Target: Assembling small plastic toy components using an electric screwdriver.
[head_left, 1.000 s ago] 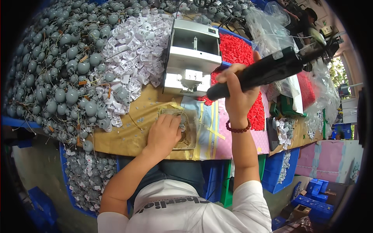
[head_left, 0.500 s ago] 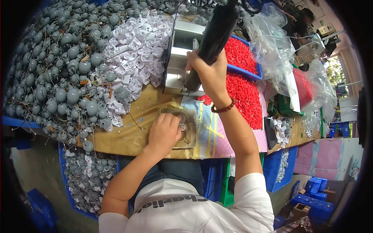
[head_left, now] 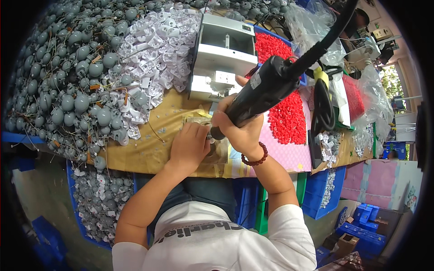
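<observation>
My right hand [head_left: 244,137] is wrapped round a black electric screwdriver [head_left: 264,90], which slants down to the left with its cord leaving the top. The driver's lower end is close beside the fingertips of my left hand [head_left: 186,149]. Those left fingers are bent and pressed together at a flat, tan fixture block [head_left: 220,156] near the table's front edge. Whatever they hold there is mostly covered by the fingers and the driver, so I cannot make it out. The driver's tip is also hidden.
Grey ball-shaped parts with wires [head_left: 81,104] are heaped at the left, beside white plastic pieces [head_left: 156,58]. Behind my hands stands a white metal machine [head_left: 226,54]. Red small parts [head_left: 289,119] lie at the right. A looped black cable [head_left: 323,106] hangs there.
My right hand has brought the screwdriver down and toward me, from beside the white machine to my left fingertips. My left hand has stayed at the fixture block.
</observation>
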Available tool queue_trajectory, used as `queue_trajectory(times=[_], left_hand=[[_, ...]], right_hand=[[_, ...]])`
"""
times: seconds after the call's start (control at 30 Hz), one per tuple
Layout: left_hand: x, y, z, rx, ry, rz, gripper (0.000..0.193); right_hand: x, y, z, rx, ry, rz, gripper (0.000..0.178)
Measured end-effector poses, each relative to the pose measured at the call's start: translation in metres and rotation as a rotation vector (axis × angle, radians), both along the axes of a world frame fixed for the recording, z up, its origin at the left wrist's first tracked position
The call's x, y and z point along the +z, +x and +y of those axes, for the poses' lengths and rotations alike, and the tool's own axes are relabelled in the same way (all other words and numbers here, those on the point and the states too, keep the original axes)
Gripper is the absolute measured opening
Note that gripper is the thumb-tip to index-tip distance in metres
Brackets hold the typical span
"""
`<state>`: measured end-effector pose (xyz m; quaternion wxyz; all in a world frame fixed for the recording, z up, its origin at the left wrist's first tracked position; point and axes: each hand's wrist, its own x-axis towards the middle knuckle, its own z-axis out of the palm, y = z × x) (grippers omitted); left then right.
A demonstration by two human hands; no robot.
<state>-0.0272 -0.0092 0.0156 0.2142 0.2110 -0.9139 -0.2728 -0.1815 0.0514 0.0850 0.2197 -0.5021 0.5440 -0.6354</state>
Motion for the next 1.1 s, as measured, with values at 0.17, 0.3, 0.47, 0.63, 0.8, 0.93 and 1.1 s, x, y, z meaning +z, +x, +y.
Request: queue_trajectory(times=[0.17, 0.3, 0.47, 0.63, 0.8, 0.93, 1.1], left_hand=[[0.000, -0.001, -0.002, -0.002, -0.001, 0.068, 0.034], [0.000, -0.001, -0.001, -0.018, 0.017, 0.107, 0.033], [0.000, -0.001, -0.002, -0.029, 0.028, 0.124, 0.035], [0.004, -0.002, -0.003, -0.032, 0.083, 0.109, 0.036], [0.004, 0.001, -0.001, 0.076, 0.058, 0.085, 0.046], [0.006, 0.001, 0.003, 0.016, 0.066, 0.093, 0.040], [-0.002, 0.010, 0.009, -0.012, 0.041, 0.215, 0.038]], right_hand=[[-0.014, 0.001, 0.009, 0.052, -0.033, 0.194, 0.076], [-0.027, 0.006, 0.014, 0.123, -0.104, 0.100, 0.075], [-0.031, 0.005, 0.015, 0.153, -0.121, 0.124, 0.077], [-0.022, 0.007, 0.016, 0.025, -0.060, 0.262, 0.074], [-0.001, -0.009, 0.005, -0.265, 0.034, -0.014, 0.063], [-0.028, -0.074, 0.008, -0.504, 0.080, -0.320, 0.043], [-0.058, -0.068, 0.029, -0.605, 0.077, 0.428, 0.052]])
